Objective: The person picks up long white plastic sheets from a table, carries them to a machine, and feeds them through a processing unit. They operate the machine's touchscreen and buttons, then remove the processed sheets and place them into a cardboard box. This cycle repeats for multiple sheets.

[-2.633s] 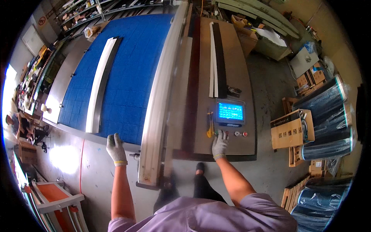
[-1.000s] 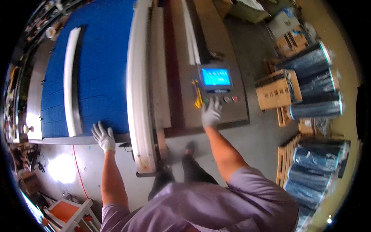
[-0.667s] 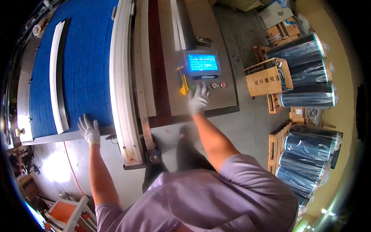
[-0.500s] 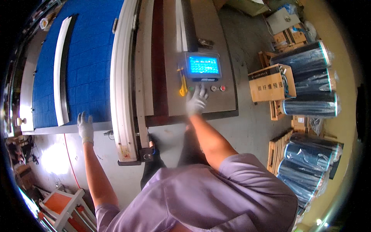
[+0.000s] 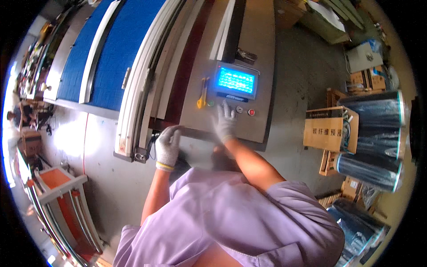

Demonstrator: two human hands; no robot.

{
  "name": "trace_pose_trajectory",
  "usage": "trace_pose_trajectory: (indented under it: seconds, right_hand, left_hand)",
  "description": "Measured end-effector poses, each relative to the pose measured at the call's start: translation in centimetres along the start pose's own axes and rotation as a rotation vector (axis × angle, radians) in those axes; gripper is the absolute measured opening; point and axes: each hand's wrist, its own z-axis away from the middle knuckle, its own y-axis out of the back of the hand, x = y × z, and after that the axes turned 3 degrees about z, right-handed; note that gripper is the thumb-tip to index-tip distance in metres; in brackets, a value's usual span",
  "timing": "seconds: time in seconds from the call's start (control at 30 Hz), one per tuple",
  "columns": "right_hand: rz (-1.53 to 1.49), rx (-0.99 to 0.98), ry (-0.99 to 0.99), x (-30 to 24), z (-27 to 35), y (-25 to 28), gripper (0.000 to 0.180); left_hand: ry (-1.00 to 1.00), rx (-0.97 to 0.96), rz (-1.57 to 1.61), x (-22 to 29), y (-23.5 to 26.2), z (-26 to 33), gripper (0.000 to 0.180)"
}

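Note:
My right hand [image 5: 226, 121], in a white knit glove, is over the brown machine panel [image 5: 249, 129], just below a lit touchscreen [image 5: 237, 81]. Its fingers are apart and hold nothing. Close to the fingertips are a green button [image 5: 211, 103], a dark round switch [image 5: 239, 109] and a red button [image 5: 251, 112]. A yellow utility knife [image 5: 202, 94] lies left of the screen. My left hand [image 5: 168, 147], gloved too, hangs by the panel's near left corner with loosely bent fingers; nothing shows in it.
A long white machine beam [image 5: 138, 89] crosses beside a blue cutting bed [image 5: 116, 49], where a white strip [image 5: 95, 55] lies. Dark metal pieces [image 5: 246, 55] sit above the screen. At right stand a cardboard box [image 5: 324, 129] and wrapped black rolls [image 5: 373, 142]; an orange-and-white stand [image 5: 62, 182] is at lower left.
My left hand has moved right, from the blue bed's near edge to the panel's corner. My right hand stays below the screen. The view has turned, shifting the bed and the beam.

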Motion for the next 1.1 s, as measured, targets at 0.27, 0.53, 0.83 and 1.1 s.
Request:
trace_pose_trajectory:
  seconds: [0.27, 0.53, 0.83, 1.1]
  right_hand:
    - [-0.005, -0.005, 0.117, 1.4, 0.0, 1.0, 0.053]
    - [-0.04, 0.005, 0.134, 1.4, 0.0, 0.9, 0.051]
    - [-0.018, 0.017, 0.137, 1.4, -0.4, 1.0, 0.049]
    - [-0.018, -0.006, 0.127, 1.5, -0.4, 0.5, 0.048]
  left_hand:
    - [-0.002, -0.112, -0.098, 3.2, -3.1, 0.4, 0.02]
    - [0.122, -0.125, -0.146, 1.3, -3.5, 0.8, 0.023]
    - [0.242, -0.256, -0.119, -1.9, -4.4, -1.0, 0.031]
    - [0.948, 0.611, 0.453, -13.7, -6.6, -4.5, 0.047]
